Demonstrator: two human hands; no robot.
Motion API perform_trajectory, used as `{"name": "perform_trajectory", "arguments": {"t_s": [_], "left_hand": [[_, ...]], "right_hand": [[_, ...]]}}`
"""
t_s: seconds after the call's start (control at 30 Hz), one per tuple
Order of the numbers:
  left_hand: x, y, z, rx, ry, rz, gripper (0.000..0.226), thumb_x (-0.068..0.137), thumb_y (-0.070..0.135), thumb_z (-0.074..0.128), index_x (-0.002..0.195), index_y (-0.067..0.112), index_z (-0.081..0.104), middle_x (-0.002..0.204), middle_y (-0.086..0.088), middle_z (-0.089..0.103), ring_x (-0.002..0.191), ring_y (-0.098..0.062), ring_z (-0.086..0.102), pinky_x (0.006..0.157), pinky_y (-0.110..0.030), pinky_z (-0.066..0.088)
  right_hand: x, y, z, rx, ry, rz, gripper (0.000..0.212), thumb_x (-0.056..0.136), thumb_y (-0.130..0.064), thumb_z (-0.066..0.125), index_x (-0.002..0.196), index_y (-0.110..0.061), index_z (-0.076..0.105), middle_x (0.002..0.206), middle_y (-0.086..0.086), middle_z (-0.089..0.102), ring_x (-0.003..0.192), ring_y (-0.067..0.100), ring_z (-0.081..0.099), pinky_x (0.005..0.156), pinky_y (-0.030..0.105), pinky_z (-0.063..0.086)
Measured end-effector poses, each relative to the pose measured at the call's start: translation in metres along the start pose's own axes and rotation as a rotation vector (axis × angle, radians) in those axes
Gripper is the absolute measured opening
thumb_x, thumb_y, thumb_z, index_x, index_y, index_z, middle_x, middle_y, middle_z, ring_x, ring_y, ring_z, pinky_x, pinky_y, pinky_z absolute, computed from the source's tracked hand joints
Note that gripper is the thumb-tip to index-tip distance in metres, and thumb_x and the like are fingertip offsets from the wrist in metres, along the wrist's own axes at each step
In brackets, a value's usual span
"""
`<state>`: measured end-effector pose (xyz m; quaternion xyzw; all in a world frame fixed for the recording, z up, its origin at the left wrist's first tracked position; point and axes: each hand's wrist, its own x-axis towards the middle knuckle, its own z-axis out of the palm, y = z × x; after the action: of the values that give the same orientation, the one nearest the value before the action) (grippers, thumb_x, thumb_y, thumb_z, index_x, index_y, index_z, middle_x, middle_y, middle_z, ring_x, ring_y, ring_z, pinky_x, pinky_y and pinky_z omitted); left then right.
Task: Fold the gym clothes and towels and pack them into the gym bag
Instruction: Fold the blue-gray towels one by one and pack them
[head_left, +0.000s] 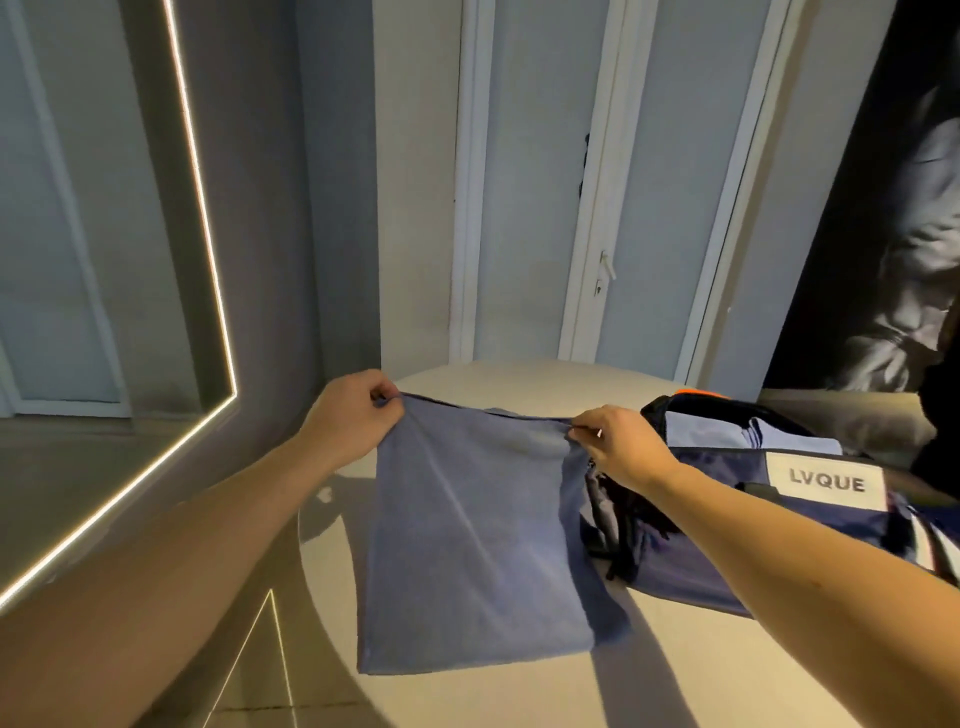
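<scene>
The left hand (356, 413) and right hand (621, 449) each pinch a far corner of the blue towel (467, 530), keeping it taut for folding; its near edge trails on the round table (649, 680). The open gym bag (769, 499) occupies the table's right edge. Paneled doors (524, 182) stand behind.

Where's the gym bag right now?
Head view, right side: the gym bag sits open on the round table, directly right of the blue towel, partly behind the right hand.
</scene>
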<state>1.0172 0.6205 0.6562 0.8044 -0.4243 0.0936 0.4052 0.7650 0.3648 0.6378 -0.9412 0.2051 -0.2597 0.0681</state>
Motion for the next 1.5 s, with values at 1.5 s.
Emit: {"name": "perform_trajectory", "arguments": {"t_s": [1.5], "left_hand": [[-0.067,0.061,-0.107,0.102,0.004,0.272,0.013,0.094,0.023,0.062,0.103,0.025,0.072,0.096,0.015,0.066,0.086,-0.002,0.061,0.079,-0.027,0.052]], "right_hand": [[-0.062,-0.061,-0.147,0.861,0.133,0.337,0.010,0.083,0.003,0.076,0.090,0.007,0.070,0.082,0.018,0.070,0.075,0.024,0.065,0.076,0.030,0.056]]}}
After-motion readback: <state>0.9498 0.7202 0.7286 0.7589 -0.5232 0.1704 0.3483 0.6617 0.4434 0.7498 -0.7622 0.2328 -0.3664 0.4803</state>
